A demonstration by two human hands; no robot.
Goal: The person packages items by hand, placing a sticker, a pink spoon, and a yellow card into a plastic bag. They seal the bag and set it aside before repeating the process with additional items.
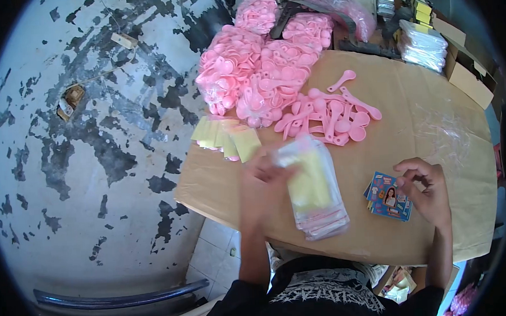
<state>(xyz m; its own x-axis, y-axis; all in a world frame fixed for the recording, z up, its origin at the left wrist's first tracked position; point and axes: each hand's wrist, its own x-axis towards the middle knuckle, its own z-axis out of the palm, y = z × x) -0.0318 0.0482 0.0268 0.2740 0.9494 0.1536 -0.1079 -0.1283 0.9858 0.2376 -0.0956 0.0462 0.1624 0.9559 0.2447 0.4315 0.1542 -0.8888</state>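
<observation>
My left hand is smeared by motion at the left edge of a stack of clear plastic bags. A blurred yellow packet lies over these bags, close to my left fingertips; whether they grip it I cannot make out. On the right, my right hand hovers at a small pile of blue printed cards. Its fingers are loosely bent, with a gap between thumb and forefinger and nothing visible in it. Several yellow packets lie fanned out beyond my left hand.
Loose pink spoons are heaped mid-table, with bulging bags of pink spoons behind. Plastic scraps lie at right, near packs of clear bags and a cardboard box. A peeling wall borders the left.
</observation>
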